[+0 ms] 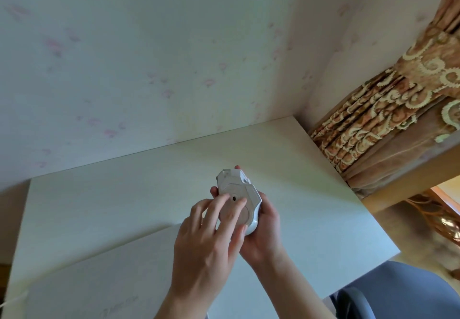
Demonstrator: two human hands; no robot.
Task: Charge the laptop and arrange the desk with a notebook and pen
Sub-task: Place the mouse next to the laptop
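A white computer mouse [237, 195] is held upside down above the white desk [124, 184], its flat underside with a small dark sensor hole facing me. My right hand [265, 231] cradles it from below and from the right. My left hand [206, 241] comes in from the left, its fingertips spread on the underside and its thumb against the near edge. A flat white slab that looks like a closed laptop [99, 269] lies on the desk at the lower left, with faint lettering near the bottom edge.
The desk stands against a pale flowered wall [149, 57]. A thin white cable [13, 300] shows at the far left edge. A patterned brown curtain [398, 119] and a wooden ledge [410, 176] are at the right. A blue-grey chair [388, 291] sits at the bottom right.
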